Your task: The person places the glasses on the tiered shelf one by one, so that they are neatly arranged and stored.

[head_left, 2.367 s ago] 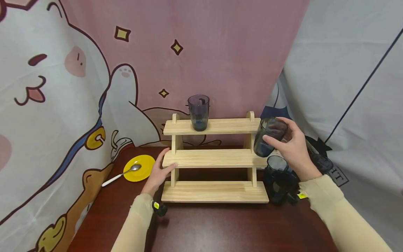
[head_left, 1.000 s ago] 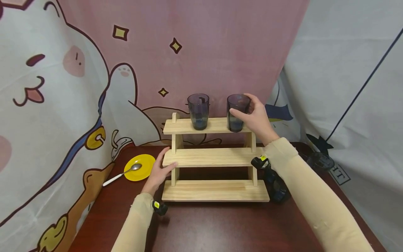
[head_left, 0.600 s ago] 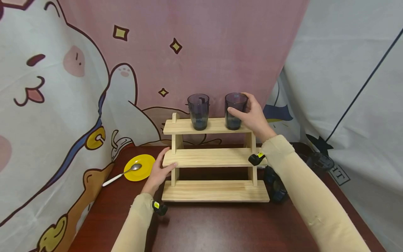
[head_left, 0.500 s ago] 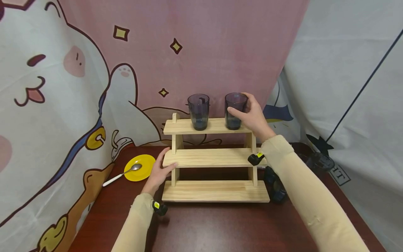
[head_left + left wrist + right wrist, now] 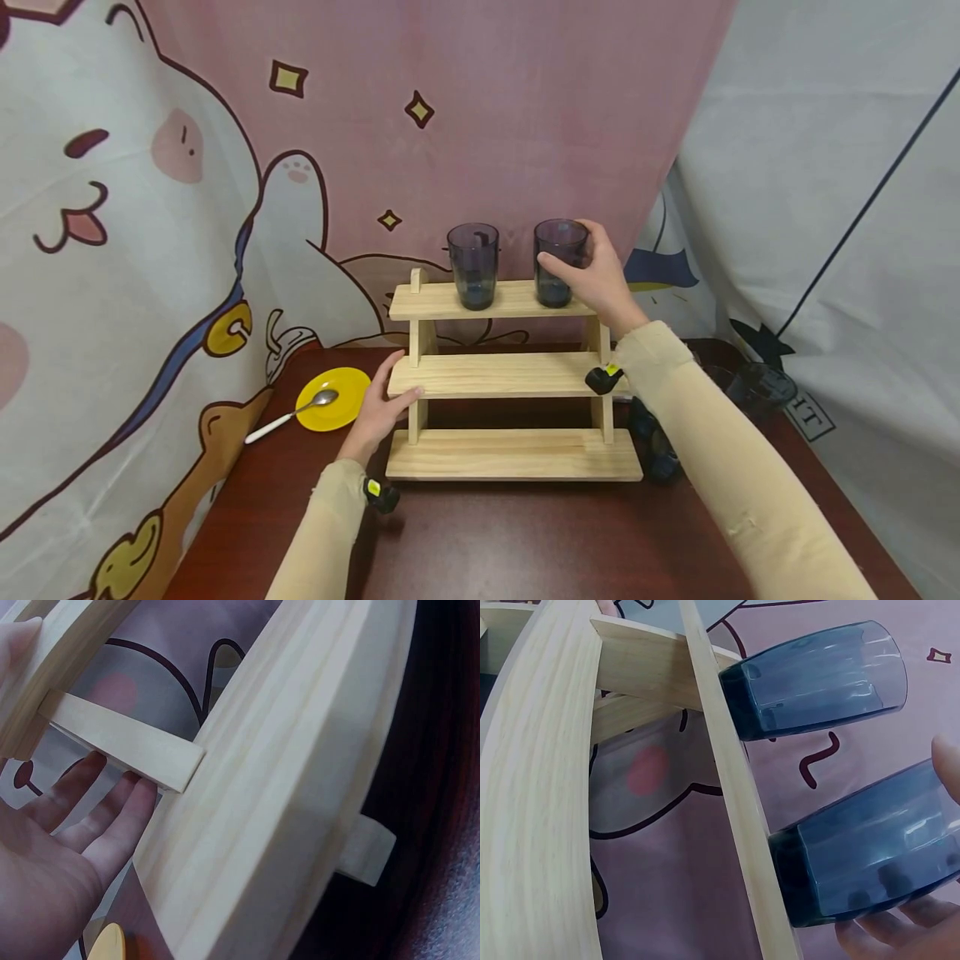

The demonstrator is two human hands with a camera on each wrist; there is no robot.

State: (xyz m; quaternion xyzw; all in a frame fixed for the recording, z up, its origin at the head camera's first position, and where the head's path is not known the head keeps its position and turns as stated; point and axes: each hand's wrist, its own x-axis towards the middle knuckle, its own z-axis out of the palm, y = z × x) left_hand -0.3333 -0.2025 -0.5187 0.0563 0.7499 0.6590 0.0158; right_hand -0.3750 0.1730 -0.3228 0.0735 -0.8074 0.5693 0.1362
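Note:
A three-tier wooden display rack [image 5: 510, 375] stands on the dark red table. On its top tier, my right hand [image 5: 606, 283] grips a bluish-grey tinted drinking glass [image 5: 553, 292], thumb on the near side and fingers around the far side. The right wrist view shows that glass [image 5: 862, 851] with its base against the shelf. Left of it on the same tier stands a matching drinking glass [image 5: 474, 271], upright. My left hand [image 5: 378, 410] holds the left end of the middle tier, thumb in front; in the left wrist view its fingers [image 5: 124, 817] lie by the wooden upright.
A yellow plate [image 5: 311, 419] with a white-handled spoon [image 5: 324, 397] across it lies at the left. Several dark glass items, one a tinted glass [image 5: 761, 387], sit at the right, partly hidden by my right sleeve. Printed cloth hangs behind the table.
My right hand has carried the second glass from the right side onto the top tier, then shifted it slightly left. The left hand has stayed on the rack.

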